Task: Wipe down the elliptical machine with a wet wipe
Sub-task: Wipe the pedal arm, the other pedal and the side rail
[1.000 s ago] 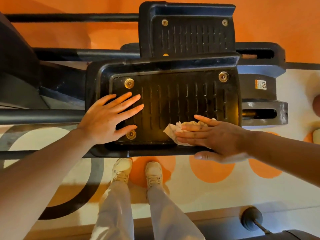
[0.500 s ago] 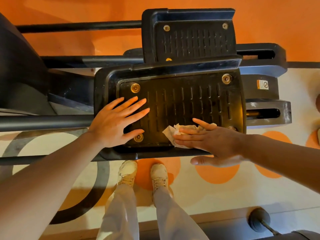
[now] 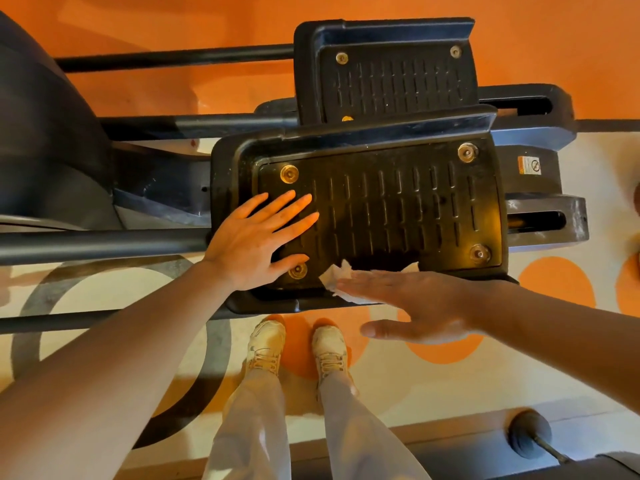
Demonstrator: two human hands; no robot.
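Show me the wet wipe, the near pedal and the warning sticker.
wet wipe (image 3: 333,273): head view, crumpled corner left of the fingertips.
near pedal (image 3: 398,209): head view, ribbed middle of the tread.
warning sticker (image 3: 529,165): head view, its centre.

Down on the floor (image 3: 450,386) we've got a cream covering printed with orange circles and a dark grey ring, and plain orange beyond the machine. The elliptical machine (image 3: 540,109) stands right on it, black base rails running across. Two pale sneakers (image 3: 298,348) are planted side by side on an orange circle, just this side of the near pedal's edge. Near the floor's lower right corner sits a dark round foot (image 3: 528,436) of other equipment.
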